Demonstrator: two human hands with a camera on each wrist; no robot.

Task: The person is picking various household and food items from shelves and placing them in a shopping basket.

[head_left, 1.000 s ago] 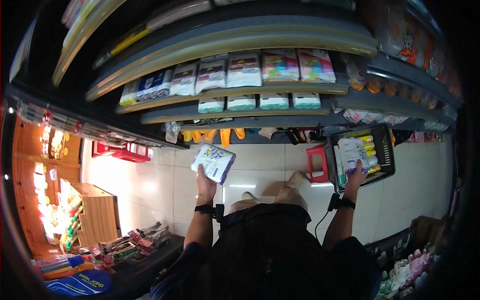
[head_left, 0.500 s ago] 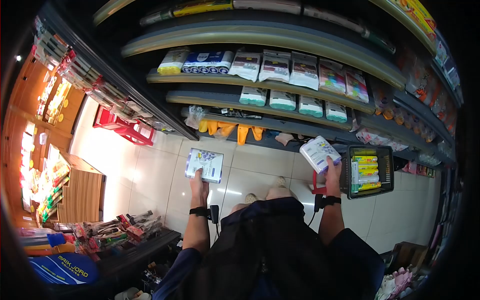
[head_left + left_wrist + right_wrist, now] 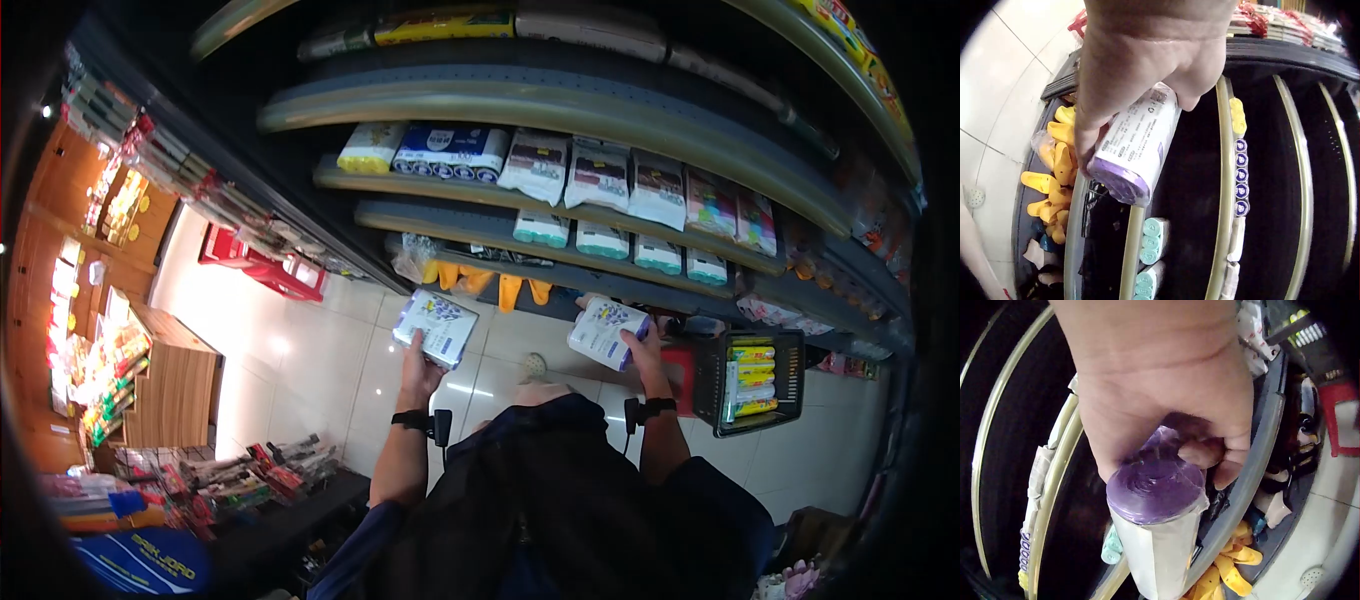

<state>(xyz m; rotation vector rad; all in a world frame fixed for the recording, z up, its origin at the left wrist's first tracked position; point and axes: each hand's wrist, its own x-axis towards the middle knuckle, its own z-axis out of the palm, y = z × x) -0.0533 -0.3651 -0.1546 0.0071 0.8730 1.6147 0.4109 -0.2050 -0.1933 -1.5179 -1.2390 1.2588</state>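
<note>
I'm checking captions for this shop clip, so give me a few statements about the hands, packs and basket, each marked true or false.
1. The left hand holds a white-and-purple pack. True.
2. The right hand holds nothing. False: it grips a similar pack.
3. Yellow packages lie in the dark basket. True.
4. Both held packs are inside the basket. False: both are outside it.
5. The teal-ended packs sit above the orange-yellow items. True.
</note>
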